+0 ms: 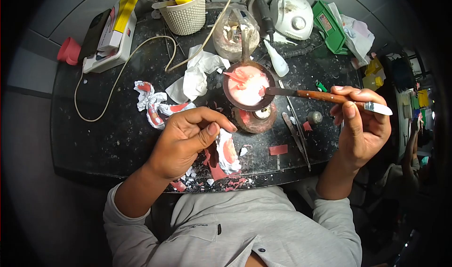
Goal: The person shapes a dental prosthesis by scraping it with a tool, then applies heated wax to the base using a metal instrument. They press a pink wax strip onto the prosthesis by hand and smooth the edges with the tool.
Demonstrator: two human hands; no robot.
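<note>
Centrally, a black speckled stone worktop (103,125) is spread across the frame. The left hand (181,142), below the middle, and the right hand (360,123), at the right, are both closed on objects. A round metal bowl of melted pink wax (224,90) is set at the centre. Its rim is crossed by the wooden-handled metal knife (320,96), which is clamped in the right hand. A white plaster cast lined with pink wax (227,151) is pinched between the left thumb and fingers, by the worktop's near edge.

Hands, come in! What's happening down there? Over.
Left hand gripping plaster cast. Right hand holding knife, tip in wax pan. Burner sits under pan.
</note>
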